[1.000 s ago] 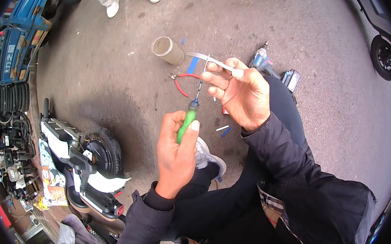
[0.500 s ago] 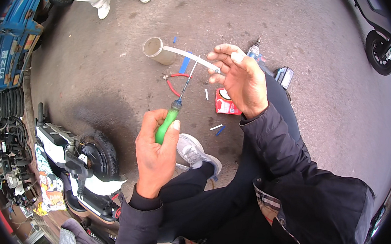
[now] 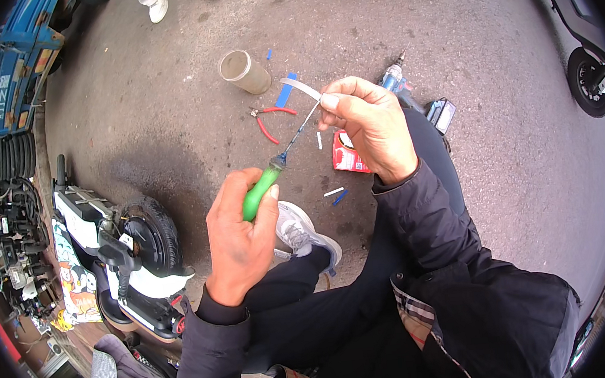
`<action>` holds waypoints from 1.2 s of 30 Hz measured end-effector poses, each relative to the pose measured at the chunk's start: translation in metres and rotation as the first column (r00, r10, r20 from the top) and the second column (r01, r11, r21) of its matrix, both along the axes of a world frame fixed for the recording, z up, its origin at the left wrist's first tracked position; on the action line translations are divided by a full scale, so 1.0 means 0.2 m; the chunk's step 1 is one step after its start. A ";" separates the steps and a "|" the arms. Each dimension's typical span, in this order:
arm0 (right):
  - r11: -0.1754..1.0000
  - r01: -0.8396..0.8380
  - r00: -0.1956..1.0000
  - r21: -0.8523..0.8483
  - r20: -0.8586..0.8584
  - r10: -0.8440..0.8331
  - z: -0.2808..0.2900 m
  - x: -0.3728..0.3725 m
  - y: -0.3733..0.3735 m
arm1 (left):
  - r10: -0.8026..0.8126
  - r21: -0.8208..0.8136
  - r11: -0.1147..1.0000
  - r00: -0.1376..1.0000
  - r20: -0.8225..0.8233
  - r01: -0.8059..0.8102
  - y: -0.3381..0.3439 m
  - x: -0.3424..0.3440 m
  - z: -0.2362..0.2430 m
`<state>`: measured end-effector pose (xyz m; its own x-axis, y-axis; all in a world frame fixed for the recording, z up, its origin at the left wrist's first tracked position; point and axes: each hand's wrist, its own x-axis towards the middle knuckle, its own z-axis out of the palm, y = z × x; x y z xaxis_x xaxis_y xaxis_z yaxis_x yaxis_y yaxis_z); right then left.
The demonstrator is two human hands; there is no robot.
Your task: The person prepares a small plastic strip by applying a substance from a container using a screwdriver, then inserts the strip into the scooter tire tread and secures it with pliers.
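Observation:
My left hand (image 3: pixel 244 246) is closed round the green handle (image 3: pixel 258 195) of a thin-shafted tool, whose shaft (image 3: pixel 298 132) slants up to my right fingertips. My right hand (image 3: pixel 367 126) pinches a pale, curved flat strip (image 3: pixel 293 84) at the shaft's tip. On the ground (image 3: pixel 164 86) beyond lie red-handled cutters (image 3: pixel 265 124), a blue flat piece (image 3: pixel 287 89) and a cloudy cylindrical cup (image 3: pixel 251 75), standing. A red box (image 3: pixel 346 157) sits behind my right wrist, with small white and blue sticks (image 3: pixel 334 192) nearer me.
A blue cordless drill (image 3: pixel 393 79) with battery lies right of my hand. At left are a white-and-black scooter (image 3: pixel 118 255), coiled tubes (image 3: pixel 15 158) and a blue cart (image 3: pixel 16 81). A vehicle wheel (image 3: pixel 588 81) is at right. Another person's white shoes (image 3: pixel 157 7) show at top.
My right fingers, apart half a second ago, have closed in a pinch on the pale strip. Its far end has moved away from the cup's rim. My left hand moved leftward from a second ago.

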<state>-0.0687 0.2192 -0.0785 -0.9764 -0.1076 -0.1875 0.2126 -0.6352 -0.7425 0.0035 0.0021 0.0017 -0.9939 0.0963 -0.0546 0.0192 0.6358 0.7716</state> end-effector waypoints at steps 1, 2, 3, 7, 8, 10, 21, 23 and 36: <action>0.998 0.011 1.000 0.065 -0.005 -0.011 0.00 0.00 0.00 | -0.016 -0.020 1.000 1.000 -0.027 0.015 -0.01 -0.01 0.01; 0.994 0.023 1.000 0.111 -0.022 -0.021 -0.01 0.00 -0.01 | -0.031 -0.040 0.999 0.998 -0.054 0.029 -0.01 -0.02 0.01; 0.989 0.038 0.999 0.145 -0.044 -0.032 -0.01 0.00 -0.01 | -0.046 -0.060 0.997 0.996 -0.080 0.041 -0.02 -0.02 0.02; 0.973 0.079 0.994 0.219 -0.093 -0.060 -0.02 0.01 -0.03 | -0.045 -0.089 0.995 0.996 -0.081 0.038 -0.04 -0.04 0.04; 0.969 0.082 0.993 0.232 -0.101 -0.059 -0.02 0.01 -0.03 | -0.054 -0.092 0.995 0.994 -0.092 0.046 -0.04 -0.04 0.04; 0.962 0.095 0.989 0.255 -0.137 -0.062 -0.01 0.02 -0.03 | -0.055 -0.087 0.995 0.994 -0.098 0.046 -0.05 -0.03 0.04; 0.954 -0.073 0.941 0.290 -0.295 0.162 0.02 0.00 0.08 | 0.051 0.295 0.940 0.927 0.371 -0.170 -0.09 -0.03 0.07; 0.959 -0.116 0.948 0.258 -0.259 0.185 0.01 0.00 0.09 | 0.048 0.332 0.921 0.906 0.420 -0.203 -0.10 -0.03 0.08; 0.996 -0.008 0.951 0.094 -0.308 0.036 -0.01 -0.02 0.13 | 0.033 0.381 0.906 0.926 0.375 -0.186 -0.17 -0.04 0.15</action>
<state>-0.0725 0.2446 -0.0810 -0.9855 -0.1263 0.1133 -0.0235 -0.5597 -0.8284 -0.0042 -0.0312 0.0317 -0.9207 0.0778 -0.3824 -0.3533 0.2502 0.9014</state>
